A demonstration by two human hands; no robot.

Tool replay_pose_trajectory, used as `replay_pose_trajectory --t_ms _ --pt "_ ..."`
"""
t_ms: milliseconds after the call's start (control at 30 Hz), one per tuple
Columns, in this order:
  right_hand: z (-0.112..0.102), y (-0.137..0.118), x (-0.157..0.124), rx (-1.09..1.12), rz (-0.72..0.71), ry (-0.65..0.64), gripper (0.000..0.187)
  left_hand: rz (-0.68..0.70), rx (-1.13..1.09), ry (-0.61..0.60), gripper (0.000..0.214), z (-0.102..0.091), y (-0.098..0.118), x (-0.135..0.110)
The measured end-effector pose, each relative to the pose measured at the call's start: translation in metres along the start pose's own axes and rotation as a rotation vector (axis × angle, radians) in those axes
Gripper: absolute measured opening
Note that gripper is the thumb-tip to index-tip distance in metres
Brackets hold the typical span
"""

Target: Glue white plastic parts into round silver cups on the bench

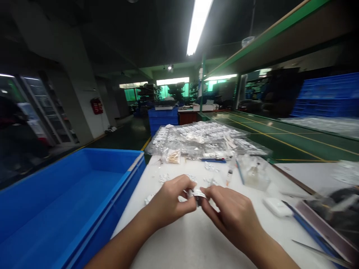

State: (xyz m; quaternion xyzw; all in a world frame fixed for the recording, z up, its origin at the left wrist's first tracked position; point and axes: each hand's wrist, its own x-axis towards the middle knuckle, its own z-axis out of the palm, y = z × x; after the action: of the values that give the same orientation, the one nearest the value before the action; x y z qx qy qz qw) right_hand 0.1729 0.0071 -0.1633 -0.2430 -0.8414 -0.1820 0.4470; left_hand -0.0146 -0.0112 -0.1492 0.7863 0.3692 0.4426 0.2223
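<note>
Between the fingertips of both hands is a small white rounded part [198, 193] with a dark underside; its exact kind is hard to make out. My left hand [176, 196] pinches it from the left, thumb below and fingers above. From the right, my right hand [228, 205] pinches the same part. Both hands are just above the white tabletop [190, 243]. Beyond them lie several little heaps of small white pieces [211, 166]. Another white piece [148, 199] lies left of my left wrist, partly hidden.
A large blue bin [112, 175] stands at the left. Clear trays of white parts [202, 134] are stacked at the back, with cotton swabs [173, 156] before them. A syringe [229, 176], a clear box [255, 177], a white case [277, 207] and tweezers [316, 249] lie rightward.
</note>
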Motion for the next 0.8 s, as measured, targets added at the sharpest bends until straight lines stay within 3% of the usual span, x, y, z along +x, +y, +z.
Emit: replay_pose_trajectory --t_ms 167,567,800 --pt "0.004 0.005 0.0 -0.103 -0.066 0.094 0.02 0.102 0.061 0.044 0.021 0.001 -0.004 0.001" --pt "0.007 0.007 -0.009 -0.178 -0.043 0.195 0.025 0.093 0.033 0.159 0.022 0.014 -0.004 0.003" --pt "0.009 0.009 -0.011 -0.17 -0.03 0.198 0.025 0.038 0.028 0.119 0.024 0.024 -0.016 0.002"
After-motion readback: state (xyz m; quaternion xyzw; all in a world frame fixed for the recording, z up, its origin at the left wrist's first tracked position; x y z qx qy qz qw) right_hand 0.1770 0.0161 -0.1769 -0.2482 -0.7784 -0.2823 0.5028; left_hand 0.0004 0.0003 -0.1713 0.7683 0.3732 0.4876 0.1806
